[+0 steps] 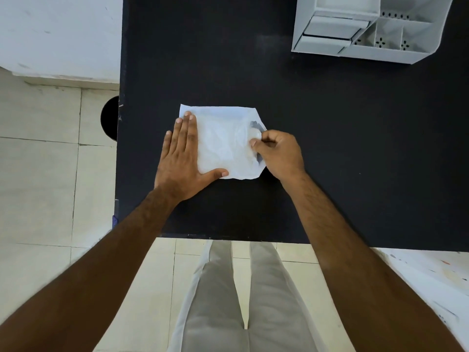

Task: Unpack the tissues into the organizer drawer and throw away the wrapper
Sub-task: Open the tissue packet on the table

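A white tissue pack in a clear plastic wrapper [223, 141] lies flat in the middle of the black table [330, 148]. My left hand [181, 158] rests flat on the pack's left side, fingers spread, pressing it down. My right hand [278, 153] pinches the wrapper at the pack's right end, where the plastic is bunched and torn. A white plastic organizer [368, 29] with open compartments and small drawers stands at the far right corner of the table, well away from both hands.
A round black bin [110, 118] shows partly beside the table's left edge, on the tiled floor. A white wall or cabinet [58, 34] fills the upper left. My legs stand below the table's front edge. A patterned white surface [436, 280] lies at lower right.
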